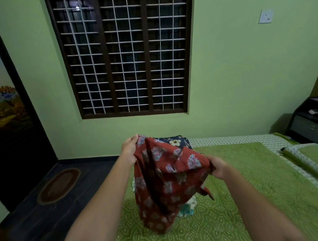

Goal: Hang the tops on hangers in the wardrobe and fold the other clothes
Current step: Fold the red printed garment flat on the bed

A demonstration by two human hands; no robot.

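Observation:
A rust-red garment (166, 176) with a pale blue floral print hangs above the green bed (248, 180). My left hand (129, 149) grips its upper left edge, and my right hand (217, 166) grips its upper right edge. The cloth sags between them and its lower end touches the bedspread. Behind it lies a dark blue flowered garment (173, 141). A white and teal cloth (188, 207) peeks out beneath the red one.
A barred dark window (124, 54) fills the wall ahead. A dark wardrobe door with a painted landscape (6, 112) stands at the left. An oval rug (59, 185) lies on the dark floor. A pillow (307, 159) and a black side unit (309, 121) sit at the right.

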